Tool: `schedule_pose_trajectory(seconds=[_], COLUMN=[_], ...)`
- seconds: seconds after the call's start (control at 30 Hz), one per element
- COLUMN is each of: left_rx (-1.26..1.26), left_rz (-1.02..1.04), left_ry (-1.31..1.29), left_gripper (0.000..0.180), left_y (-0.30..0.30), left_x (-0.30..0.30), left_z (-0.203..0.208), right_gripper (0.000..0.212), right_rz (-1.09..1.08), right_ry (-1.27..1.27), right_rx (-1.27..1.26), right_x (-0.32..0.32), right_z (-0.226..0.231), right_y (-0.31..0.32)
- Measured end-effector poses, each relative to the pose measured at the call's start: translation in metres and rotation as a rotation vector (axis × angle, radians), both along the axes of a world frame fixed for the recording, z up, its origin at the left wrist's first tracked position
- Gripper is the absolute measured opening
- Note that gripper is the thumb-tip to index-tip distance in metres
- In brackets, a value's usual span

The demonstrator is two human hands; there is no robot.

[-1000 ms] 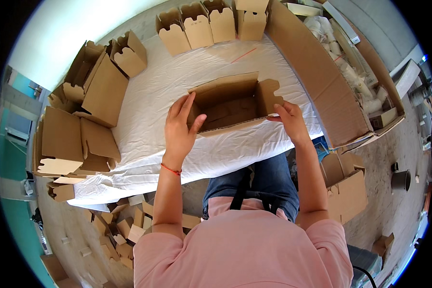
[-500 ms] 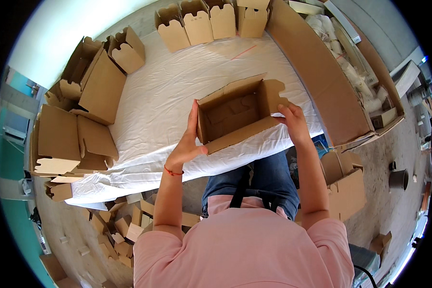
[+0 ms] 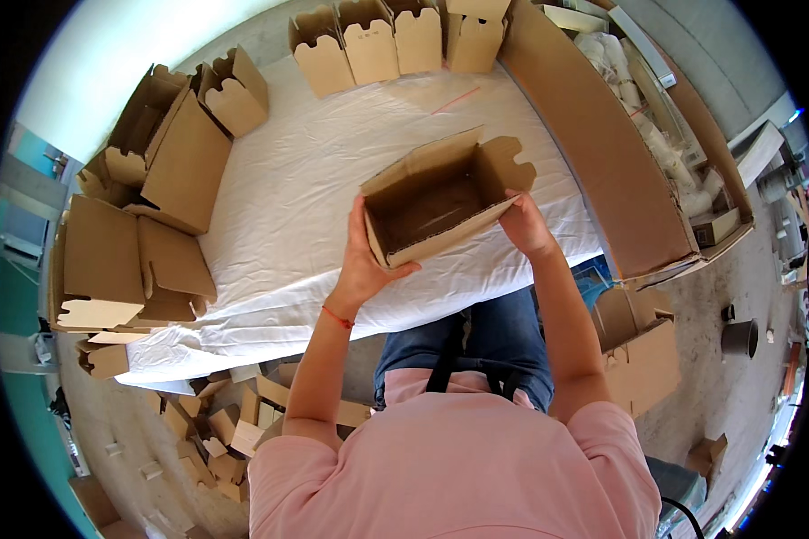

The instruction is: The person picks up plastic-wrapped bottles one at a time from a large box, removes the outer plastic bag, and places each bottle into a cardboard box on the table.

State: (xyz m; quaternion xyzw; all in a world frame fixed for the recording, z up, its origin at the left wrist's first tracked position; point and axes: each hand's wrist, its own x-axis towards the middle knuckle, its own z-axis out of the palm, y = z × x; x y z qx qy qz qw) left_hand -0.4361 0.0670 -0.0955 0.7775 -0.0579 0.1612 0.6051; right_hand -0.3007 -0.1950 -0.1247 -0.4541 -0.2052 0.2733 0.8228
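Observation:
An open-topped brown cardboard box (image 3: 449,232) is held between my two hands over the near part of a white-covered table (image 3: 288,180). My left hand (image 3: 365,256) grips its left end, the fingers along the side and the thumb at the near lower corner. At the right near corner, my right hand (image 3: 523,225) closes on the box, with some of its fingers hidden. A notched flap (image 3: 511,163) stands up at the box's right end. The inside looks bare and shadowed.
Several notched boxes (image 3: 368,45) line the table's far edge. More boxes (image 3: 184,162) stand along its left side. A long carton (image 3: 593,135) holding white wrapped items borders the right. Cardboard pieces (image 3: 225,440) lie on the floor at lower left; a dark bucket (image 3: 740,339) stands right.
The box has tilted, and its near wall shows more. My right hand has shifted left and slightly down along the corner; my left hand has moved slightly.

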Motion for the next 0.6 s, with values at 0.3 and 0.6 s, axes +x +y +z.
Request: schedule_pose_trajectory(seconds=[0.3,0.6], left_rx=[-0.047,-0.101], left_rz=[0.092,0.054], left_ry=[-0.091,-0.071], left_gripper=[0.127,0.124], left_y=[0.007,-0.001], left_x=[0.020,0.021], left_z=[-0.013,-0.014], right_gripper=[0.049,0.055], right_rz=[-0.207,-0.051], right_ry=[0.007,-1.127], right_rx=[-0.282,-0.779], right_x=[-0.018,-0.026], right_z=[0.037,0.179], right_y=[-0.003,0.046])
